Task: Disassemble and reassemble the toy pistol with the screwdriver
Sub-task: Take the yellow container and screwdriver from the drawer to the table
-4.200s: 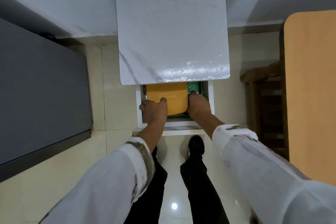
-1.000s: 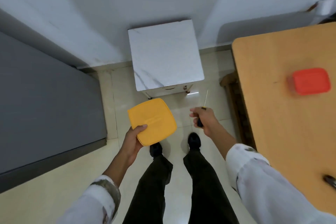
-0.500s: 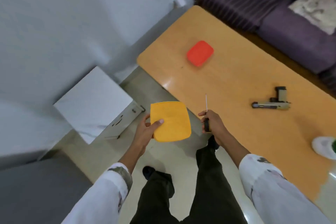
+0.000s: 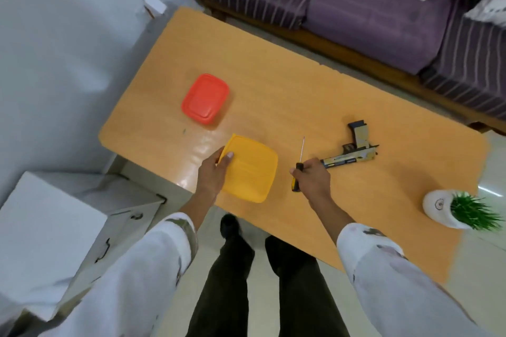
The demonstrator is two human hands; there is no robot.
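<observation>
Moved over the table (image 4: 273, 85), left hand (image 4: 212, 172) gripped one yellow box (image 4: 252, 172), right hand (image 4: 313, 176) gripped one screwdriver (image 4: 301, 150) beside one toy pistol (image 4: 353, 154)

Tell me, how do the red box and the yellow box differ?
The red box is red; the yellow box is yellow. The red box sits untouched farther back on the table; the yellow box is at the near edge, gripped by the left hand. The yellow box looks larger, though it is nearer the camera. Both are flat with rounded corners.
</observation>
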